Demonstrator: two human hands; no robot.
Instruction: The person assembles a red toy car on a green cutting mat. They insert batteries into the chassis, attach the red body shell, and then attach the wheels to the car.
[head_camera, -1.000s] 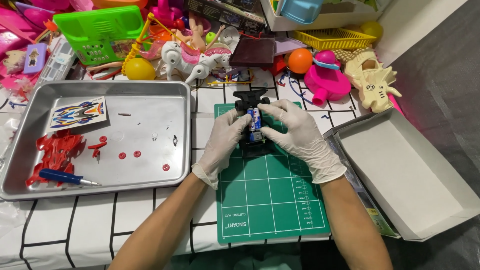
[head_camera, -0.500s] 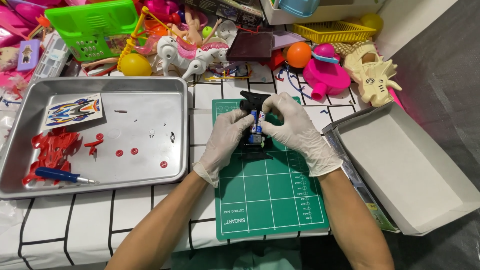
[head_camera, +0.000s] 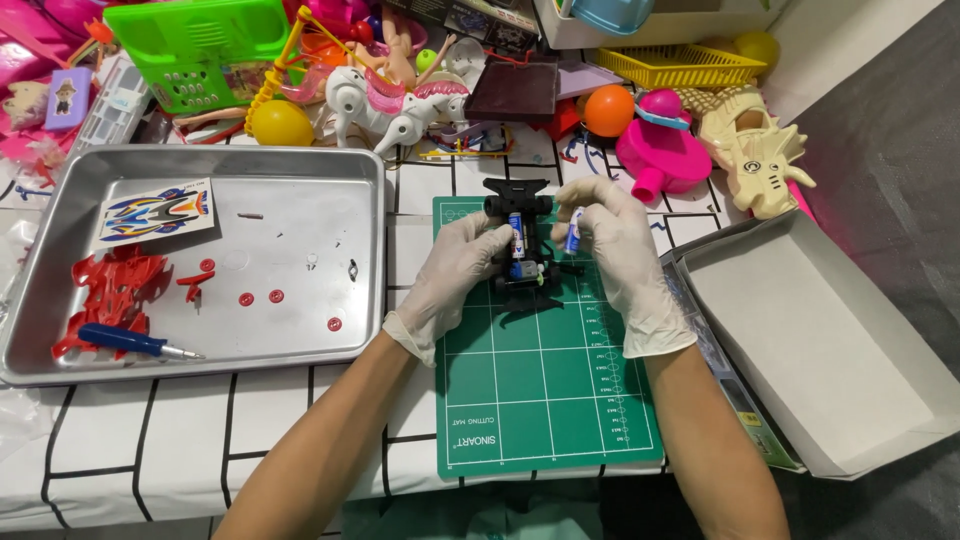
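On the green cutting mat (head_camera: 545, 400), the gloved left hand (head_camera: 455, 275) grips a black toy car chassis (head_camera: 520, 240); the right hand (head_camera: 615, 245) pinches a small blue battery (head_camera: 573, 232).

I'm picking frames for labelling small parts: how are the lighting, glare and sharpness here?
Head view: light is even and soft; the metal tray shows only dull sheen, no hard glare. The left hand, right hand and black toy car chassis on the green cutting mat are fairly sharp; the tiny red parts are small but distinct.
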